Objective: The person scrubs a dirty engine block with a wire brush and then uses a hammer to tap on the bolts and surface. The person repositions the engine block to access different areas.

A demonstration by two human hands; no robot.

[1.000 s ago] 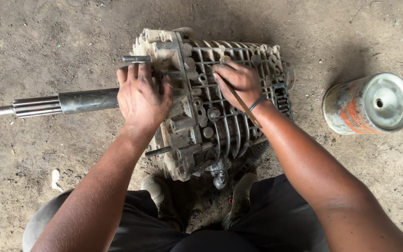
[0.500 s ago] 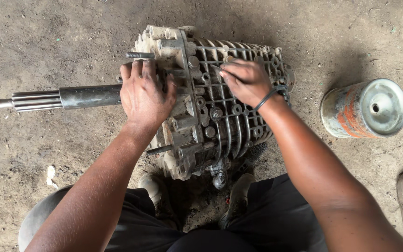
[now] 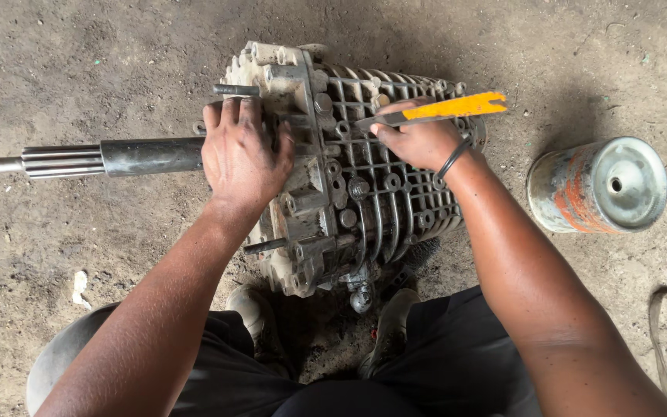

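Lying on the dirt floor (image 3: 102, 69), the ribbed gearbox (image 3: 364, 185) now has the right hand (image 3: 422, 139) lifted, fingers closed around a yellow-handled tool (image 3: 445, 108) newly visible. Left hand (image 3: 241, 158) presses flat, fingers spread, beside the shaft (image 3: 110, 158). 1 can (image 3: 596, 185) stands near.

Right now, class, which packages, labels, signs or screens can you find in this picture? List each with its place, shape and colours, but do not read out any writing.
Can: lies on its side on the dirt floor at right, beyond the right arm; a cylinder, silver metal end with a small hole, worn orange-red and pale label around its side.
No signs or screens show.
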